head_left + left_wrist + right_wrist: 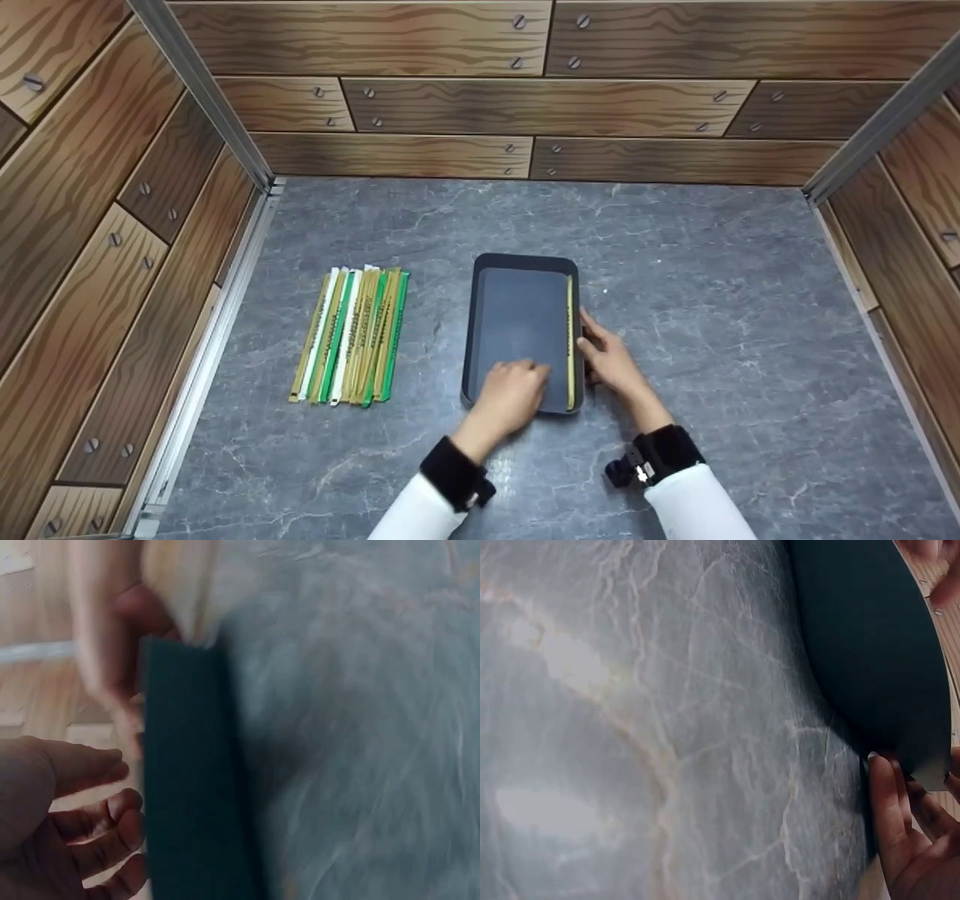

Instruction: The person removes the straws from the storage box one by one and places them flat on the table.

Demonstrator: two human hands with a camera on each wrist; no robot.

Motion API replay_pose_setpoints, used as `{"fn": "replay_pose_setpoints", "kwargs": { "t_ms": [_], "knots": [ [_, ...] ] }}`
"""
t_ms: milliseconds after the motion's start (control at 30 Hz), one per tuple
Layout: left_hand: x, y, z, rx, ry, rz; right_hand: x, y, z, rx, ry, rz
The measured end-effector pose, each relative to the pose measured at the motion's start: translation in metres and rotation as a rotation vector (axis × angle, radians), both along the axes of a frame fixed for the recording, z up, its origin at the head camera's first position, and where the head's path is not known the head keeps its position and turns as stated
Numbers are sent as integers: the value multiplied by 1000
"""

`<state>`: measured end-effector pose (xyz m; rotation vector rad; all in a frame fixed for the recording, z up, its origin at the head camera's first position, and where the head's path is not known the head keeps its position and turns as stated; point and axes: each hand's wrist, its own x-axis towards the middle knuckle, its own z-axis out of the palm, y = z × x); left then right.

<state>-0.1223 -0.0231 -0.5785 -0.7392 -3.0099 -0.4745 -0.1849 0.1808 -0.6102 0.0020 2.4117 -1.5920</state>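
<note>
In the head view, a dark grey rectangular tray lies near the middle of the floor. One long, thin gold wrapped stick with dark printing lies along its inner right side. My left hand is over the tray's near part, fingers loosely bent and holding nothing. My right hand grips the tray's right wall; the right wrist view has its fingers at the tray's wall. Left of the tray lies a row of similar wrapped sticks in gold, white and green.
The work surface is grey and marble-patterned. Wood-patterned walls stand at the back and both sides, with metal corner posts. Small white specks lie on the floor right of the tray.
</note>
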Motion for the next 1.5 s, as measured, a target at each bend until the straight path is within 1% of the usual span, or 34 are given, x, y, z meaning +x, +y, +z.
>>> {"fn": "replay_pose_setpoints", "kwargs": {
  "t_ms": [100,200,367,500,667,767,833,1000,1067,1133,1200,1300,1500],
  "knots": [
    [-8,11,-8,-58,-28,-33,0,0,-1,9,8,-3],
    [-15,18,-13,-102,-52,-50,0,0,-1,8,6,-6],
    [-22,24,-15,-153,-93,-67,-1,-1,1,14,-3,8],
    [-23,27,-14,-176,-77,-52,-1,-1,1,0,-2,9],
    [-23,32,-15,-189,-45,14,0,-1,0,-14,-1,0],
    [-24,31,-17,-174,-24,81,0,-1,0,14,11,-8],
    [-24,28,-17,-154,-17,136,0,0,0,16,-8,-3],
    [-27,16,-14,-83,-47,277,0,1,1,-28,-45,4],
    [-28,11,-13,-66,-64,322,0,1,1,-32,-34,2],
    [-29,7,-13,-47,-67,358,0,1,2,-32,-22,0],
    [-30,3,-13,-35,-68,383,0,1,2,-24,-14,-2],
    [-31,0,-14,-25,-61,398,1,1,2,-20,-17,-2],
    [-29,-6,-12,4,-72,387,0,1,1,-32,-32,4]
  ]
}}
